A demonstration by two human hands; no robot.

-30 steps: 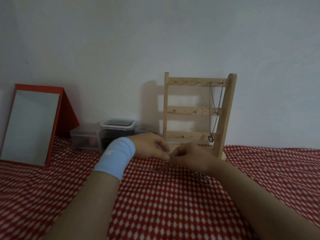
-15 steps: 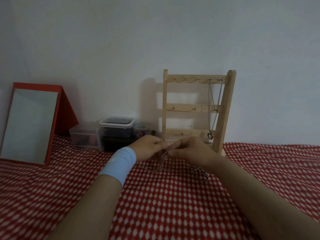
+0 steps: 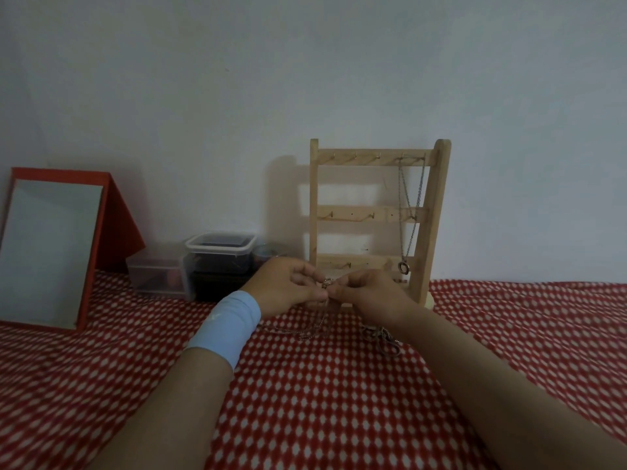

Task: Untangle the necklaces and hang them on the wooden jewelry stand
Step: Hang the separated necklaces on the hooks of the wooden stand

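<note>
Head view: my left hand [image 3: 288,288] & right hand [image 3: 369,293] together, both pinching the necklace knot [image 3: 326,283]; I'd tease loops gently, no yanking, w/ chain slack.

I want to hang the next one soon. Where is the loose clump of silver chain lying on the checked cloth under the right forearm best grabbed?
Pinch the loose clump of silver chain at its outer loop, toward the camera, coming from above on the near side. The right hand's forearm covers its far edge, and that loop lies flat and open on the red checked cloth.
</note>
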